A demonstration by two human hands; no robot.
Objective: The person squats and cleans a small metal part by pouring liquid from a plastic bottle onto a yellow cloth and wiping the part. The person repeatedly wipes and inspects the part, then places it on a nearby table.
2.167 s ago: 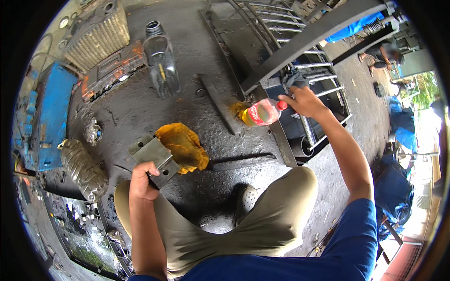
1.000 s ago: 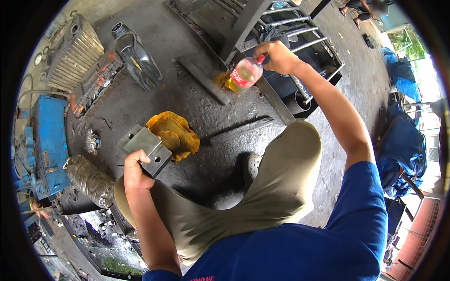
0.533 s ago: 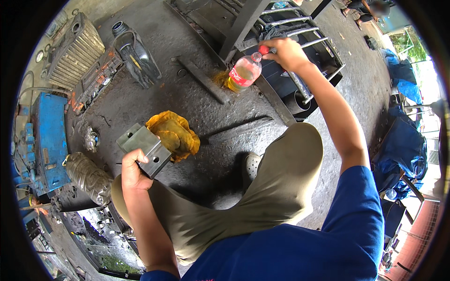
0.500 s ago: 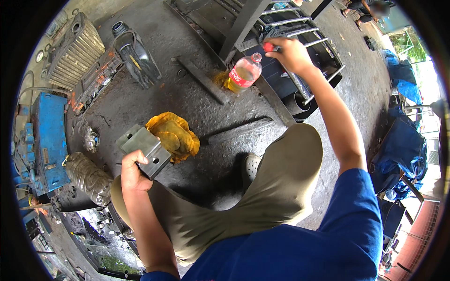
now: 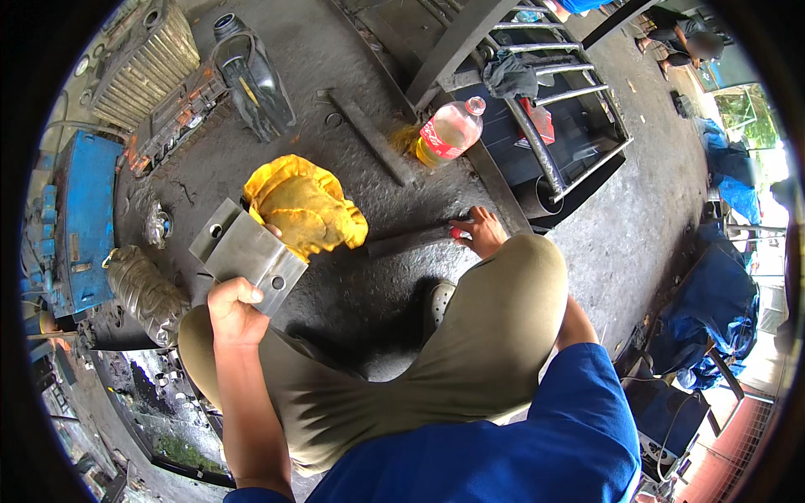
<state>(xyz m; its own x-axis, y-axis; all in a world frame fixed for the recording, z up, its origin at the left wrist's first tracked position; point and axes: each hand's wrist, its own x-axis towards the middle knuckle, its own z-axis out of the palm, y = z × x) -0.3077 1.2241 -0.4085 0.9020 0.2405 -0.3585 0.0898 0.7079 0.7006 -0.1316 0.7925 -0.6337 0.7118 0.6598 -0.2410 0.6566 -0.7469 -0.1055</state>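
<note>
My left hand [image 5: 237, 310] is closed on a grey metal block [image 5: 247, 253] with holes and a step in its face. A yellow cloth [image 5: 306, 201] bunches up against the block's far side, where a fingertip shows beside it. My right hand [image 5: 484, 232] is low beside my right knee, near the floor, with a red bottle cap [image 5: 457, 232] between thumb and fingers. The knee hides part of that forearm. Beyond the hand stands an uncapped clear plastic bottle [image 5: 450, 132] with a red label and yellowish liquid at its bottom.
Flat metal bars [image 5: 369, 138] lie on the dark floor. A metal rack [image 5: 549, 96] carries a dark rag [image 5: 510, 77]. At left are a black jug [image 5: 251, 80], a finned metal part [image 5: 147, 71] and a blue machine [image 5: 88, 222]. Another person [image 5: 679, 42] is far right.
My right hand has come down from above the rack to near the floor, bringing the red cap. The block and yellow cloth in my left hand have risen and tilted slightly.
</note>
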